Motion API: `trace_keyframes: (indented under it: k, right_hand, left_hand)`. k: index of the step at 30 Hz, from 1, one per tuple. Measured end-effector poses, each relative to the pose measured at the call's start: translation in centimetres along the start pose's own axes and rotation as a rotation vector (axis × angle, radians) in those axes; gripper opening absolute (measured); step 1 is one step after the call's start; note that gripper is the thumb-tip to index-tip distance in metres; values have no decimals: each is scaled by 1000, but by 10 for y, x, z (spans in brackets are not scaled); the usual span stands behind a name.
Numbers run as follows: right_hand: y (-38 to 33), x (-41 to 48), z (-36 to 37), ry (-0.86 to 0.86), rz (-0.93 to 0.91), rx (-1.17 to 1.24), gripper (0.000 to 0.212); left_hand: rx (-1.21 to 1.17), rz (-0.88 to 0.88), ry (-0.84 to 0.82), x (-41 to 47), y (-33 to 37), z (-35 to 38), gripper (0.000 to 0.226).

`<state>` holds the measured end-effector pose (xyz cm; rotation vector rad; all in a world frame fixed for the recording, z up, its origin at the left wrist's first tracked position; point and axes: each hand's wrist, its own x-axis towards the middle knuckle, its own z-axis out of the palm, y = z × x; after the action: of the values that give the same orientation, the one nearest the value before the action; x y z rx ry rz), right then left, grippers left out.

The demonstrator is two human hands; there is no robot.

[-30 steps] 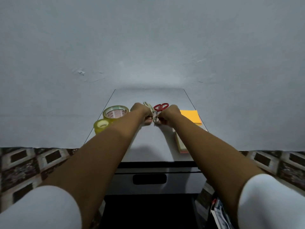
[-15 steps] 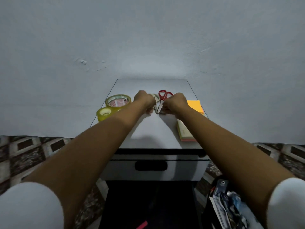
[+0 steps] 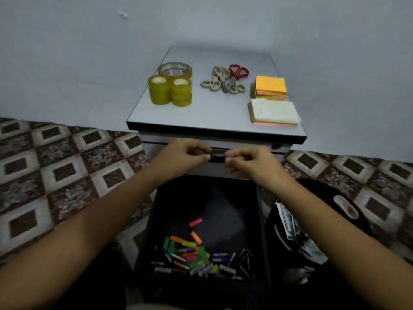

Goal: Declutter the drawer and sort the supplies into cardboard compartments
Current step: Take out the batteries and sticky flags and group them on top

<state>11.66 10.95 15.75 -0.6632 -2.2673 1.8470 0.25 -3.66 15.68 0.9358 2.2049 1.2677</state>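
Drawer [image 3: 223, 204] sat open below; left hand [image 3: 185, 155] and right hand [image 3: 250, 162] had fingers curled at the upper handle [image 3: 218, 156]; couldn't tell if they gripped it.

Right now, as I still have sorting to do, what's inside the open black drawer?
In the open black drawer: a pile of coloured paper tabs and pens near its front. Anything under the pile or in the dark rear is hidden.

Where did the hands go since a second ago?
Both hands let go of the scissors and came down: the left hand and right hand now curl fingers on the drawer handle. Scissors, tape rolls and sticky notes stayed on top.
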Motion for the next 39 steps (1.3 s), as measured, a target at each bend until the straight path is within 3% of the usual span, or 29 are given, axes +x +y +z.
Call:
trace_keyframes:
  k: [10, 25, 29, 36, 39]
  right_hand:
    - [159, -37, 24, -271, 252, -443, 27]
    - [259, -15, 61, -513, 80, -981, 28]
    - [271, -21, 65, -501, 6, -1183, 34]
    - [274, -21, 68, -491, 77, -1165, 33]
    - [269, -18, 67, -454, 142, -1039, 29]
  left_hand:
    - [241, -356, -280, -47, -129, 38, 30]
    - [296, -343, -441, -28, -202, 97, 32]
    - [295, -323, -465, -29, -210, 101, 32]
    - [384, -302, -483, -30, -220, 104, 24]
    - [477, -287, -521, -33, -226, 104, 24]
